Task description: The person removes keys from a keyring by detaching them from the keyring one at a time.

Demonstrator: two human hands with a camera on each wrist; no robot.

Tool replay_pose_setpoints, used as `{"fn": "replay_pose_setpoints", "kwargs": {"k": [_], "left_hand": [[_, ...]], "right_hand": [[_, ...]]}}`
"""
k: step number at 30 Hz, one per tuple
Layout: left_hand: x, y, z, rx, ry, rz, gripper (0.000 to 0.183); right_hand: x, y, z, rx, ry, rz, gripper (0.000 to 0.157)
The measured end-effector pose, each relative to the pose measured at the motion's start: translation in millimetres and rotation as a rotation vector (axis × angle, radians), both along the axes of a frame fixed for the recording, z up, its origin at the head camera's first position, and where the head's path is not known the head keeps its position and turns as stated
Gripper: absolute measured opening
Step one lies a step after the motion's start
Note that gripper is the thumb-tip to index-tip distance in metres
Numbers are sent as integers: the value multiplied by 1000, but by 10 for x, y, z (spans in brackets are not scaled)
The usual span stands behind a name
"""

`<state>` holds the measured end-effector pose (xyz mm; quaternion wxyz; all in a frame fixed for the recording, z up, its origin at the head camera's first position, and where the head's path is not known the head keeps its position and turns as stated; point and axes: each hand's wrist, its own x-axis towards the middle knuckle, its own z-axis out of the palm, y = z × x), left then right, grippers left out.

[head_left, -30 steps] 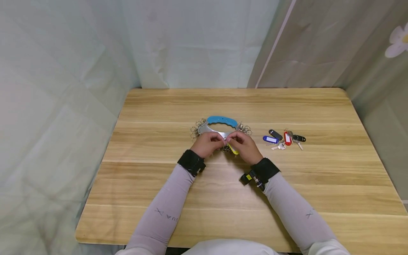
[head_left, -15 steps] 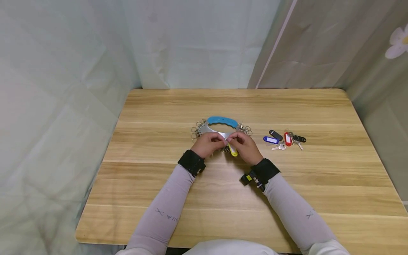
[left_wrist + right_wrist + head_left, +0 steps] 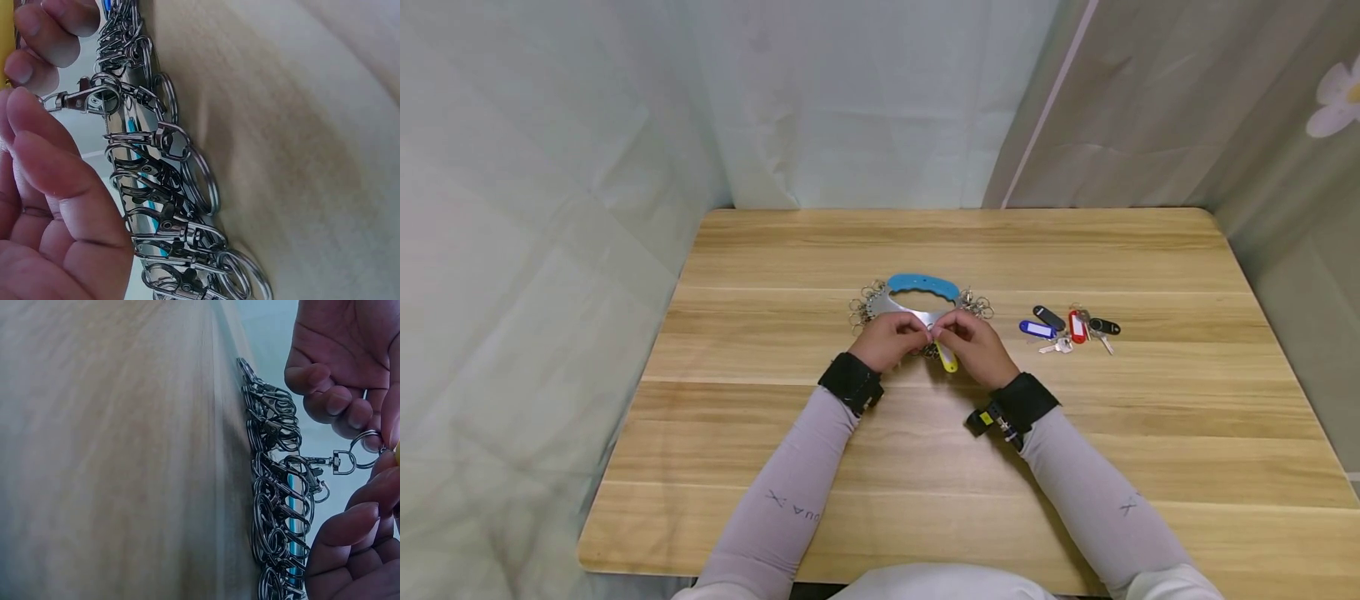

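My left hand (image 3: 889,340) and right hand (image 3: 976,346) meet fingertip to fingertip at the front of a steel key holder (image 3: 880,307) with a blue grip (image 3: 922,284). Swivel clasps with split rings line its curved edge. One clasp (image 3: 322,461) is pulled out towards the hands, and its split ring (image 3: 354,453) is pinched by the left fingertips. The right thumb and fingers pinch a yellow key tag (image 3: 947,359) at its ring end, right beside that split ring. The tag slants down below the fingertips. Where the rings meet is partly hidden by the fingers.
On the right of the wooden table (image 3: 1150,433) lie a blue key tag (image 3: 1037,329), a red key tag (image 3: 1077,327), two black tags, one a black tag (image 3: 1048,317), and loose keys (image 3: 1057,345). Curtains hang behind the table and at both sides.
The yellow tag has swung from beside the right fingers to hang lower, pointing more towards the body. Both hands stay at the same spot, with only small finger movements.
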<state>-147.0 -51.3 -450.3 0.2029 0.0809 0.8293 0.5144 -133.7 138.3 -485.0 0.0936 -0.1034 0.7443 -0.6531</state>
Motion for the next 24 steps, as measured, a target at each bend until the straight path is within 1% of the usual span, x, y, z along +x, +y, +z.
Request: {"fn": "replay_pose_setpoints", "kwargs": {"k": [5, 14, 24], "left_hand": [[8, -3, 11, 17, 8, -1, 13], [15, 8, 0, 35, 49, -6, 10], [10, 9, 9, 41, 47, -18, 10]], "right_hand": [[3, 2, 2, 16, 1, -12, 15], [-3, 30, -14, 47, 14, -22, 18], [-7, 34, -16, 55, -1, -33, 19]]}}
